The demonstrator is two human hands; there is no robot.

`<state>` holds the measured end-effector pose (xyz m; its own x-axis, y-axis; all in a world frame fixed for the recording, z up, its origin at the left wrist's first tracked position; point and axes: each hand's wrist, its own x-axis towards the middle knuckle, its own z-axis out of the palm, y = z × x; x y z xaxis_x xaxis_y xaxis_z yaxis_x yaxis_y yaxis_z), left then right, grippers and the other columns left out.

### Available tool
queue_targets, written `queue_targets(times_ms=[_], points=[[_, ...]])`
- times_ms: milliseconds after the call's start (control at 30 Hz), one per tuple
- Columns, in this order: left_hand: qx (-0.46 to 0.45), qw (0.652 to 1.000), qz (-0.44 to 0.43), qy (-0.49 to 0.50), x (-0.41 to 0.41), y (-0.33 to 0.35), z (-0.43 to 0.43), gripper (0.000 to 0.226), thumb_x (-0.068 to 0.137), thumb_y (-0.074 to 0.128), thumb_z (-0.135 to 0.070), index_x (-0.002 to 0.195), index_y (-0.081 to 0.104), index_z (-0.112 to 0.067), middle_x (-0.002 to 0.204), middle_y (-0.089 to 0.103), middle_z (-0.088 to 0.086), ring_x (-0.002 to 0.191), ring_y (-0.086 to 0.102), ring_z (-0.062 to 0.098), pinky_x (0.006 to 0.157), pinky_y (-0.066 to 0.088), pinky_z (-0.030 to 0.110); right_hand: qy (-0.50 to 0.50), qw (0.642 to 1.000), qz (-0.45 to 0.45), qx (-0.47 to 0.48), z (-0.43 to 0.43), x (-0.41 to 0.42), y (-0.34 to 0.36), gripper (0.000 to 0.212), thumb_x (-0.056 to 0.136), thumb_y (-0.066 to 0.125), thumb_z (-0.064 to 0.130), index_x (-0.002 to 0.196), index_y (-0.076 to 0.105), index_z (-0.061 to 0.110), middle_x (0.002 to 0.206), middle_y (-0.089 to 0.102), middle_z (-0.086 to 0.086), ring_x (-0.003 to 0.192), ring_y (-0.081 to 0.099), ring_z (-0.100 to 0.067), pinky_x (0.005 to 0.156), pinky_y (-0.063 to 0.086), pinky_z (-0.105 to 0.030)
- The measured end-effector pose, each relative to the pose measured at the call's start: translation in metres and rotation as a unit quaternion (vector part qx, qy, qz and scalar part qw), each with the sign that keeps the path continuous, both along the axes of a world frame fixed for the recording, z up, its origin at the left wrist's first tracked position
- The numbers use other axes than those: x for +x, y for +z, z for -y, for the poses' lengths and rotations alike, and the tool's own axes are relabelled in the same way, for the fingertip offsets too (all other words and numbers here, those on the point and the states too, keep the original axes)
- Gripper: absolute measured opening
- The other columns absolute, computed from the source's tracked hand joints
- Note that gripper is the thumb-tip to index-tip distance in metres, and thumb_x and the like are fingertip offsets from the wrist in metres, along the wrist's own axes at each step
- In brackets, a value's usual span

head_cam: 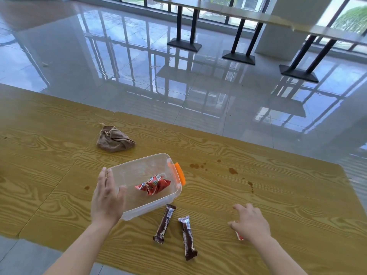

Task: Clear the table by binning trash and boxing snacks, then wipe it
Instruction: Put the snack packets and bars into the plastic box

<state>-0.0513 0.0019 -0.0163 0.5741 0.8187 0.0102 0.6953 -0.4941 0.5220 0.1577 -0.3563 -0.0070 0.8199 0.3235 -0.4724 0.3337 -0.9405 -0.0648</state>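
A clear plastic box (127,169) with an orange latch stands on the wooden table (278,195). A red snack packet (154,184) lies inside it. My left hand (108,199) grips the box's near left corner, thumb over the rim. Two brown chocolate bars lie in front of the box, one (164,224) to the left, the other (188,238) to the right. My right hand (251,223) rests over a small red packet (239,236), fingers spread; only the packet's edge shows under the palm.
A crumpled brown cloth (115,138) lies on the table behind the box. Brown spill stains (232,171) dot the tabletop right of the box. Beyond the far edge is glossy tiled floor with other tables' black legs (238,54).
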Motion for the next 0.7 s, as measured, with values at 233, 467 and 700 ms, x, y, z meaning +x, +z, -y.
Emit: queue_targets(times_ms=[233, 467, 700], points=[[-0.002, 1.0, -0.007, -0.003, 0.0, 0.005, 0.002, 0.069, 0.096, 0.05, -0.027, 0.154, 0.018, -0.004, 0.164, 0.01, 0.009, 0.149, 0.016, 0.022, 0.117, 0.025, 0.043, 0.0, 1.0, 0.01, 0.021, 0.014, -0.016, -0.03, 0.04, 0.091, 0.059, 0.028, 0.129, 0.048, 0.036, 0.115, 0.042, 0.0, 0.102, 0.044, -0.019, 0.087, 0.048, -0.032], [-0.005, 1.0, -0.018, -0.001, 0.001, 0.008, 0.004, 0.07, 0.096, 0.048, -0.027, 0.154, 0.015, -0.003, 0.164, 0.008, 0.01, 0.149, 0.014, 0.022, 0.118, 0.022, 0.041, 0.008, 0.986, 0.06, 0.154, -0.014, -0.018, -0.007, 0.003, 0.091, 0.062, 0.026, 0.092, 0.062, 0.023, 0.088, 0.051, 0.005, 0.085, 0.052, -0.017, 0.075, 0.048, -0.032], [0.005, 1.0, -0.024, 0.001, 0.001, 0.01, 0.004, 0.069, 0.097, 0.046, -0.025, 0.154, 0.015, -0.002, 0.164, 0.009, 0.013, 0.149, 0.015, 0.023, 0.118, 0.023, 0.039, 0.086, 0.9, 0.052, 0.425, -0.116, -0.025, 0.085, 0.027, 0.081, 0.08, 0.016, 0.103, 0.071, 0.027, 0.094, 0.063, 0.013, 0.083, 0.059, 0.002, 0.068, 0.045, -0.01]])
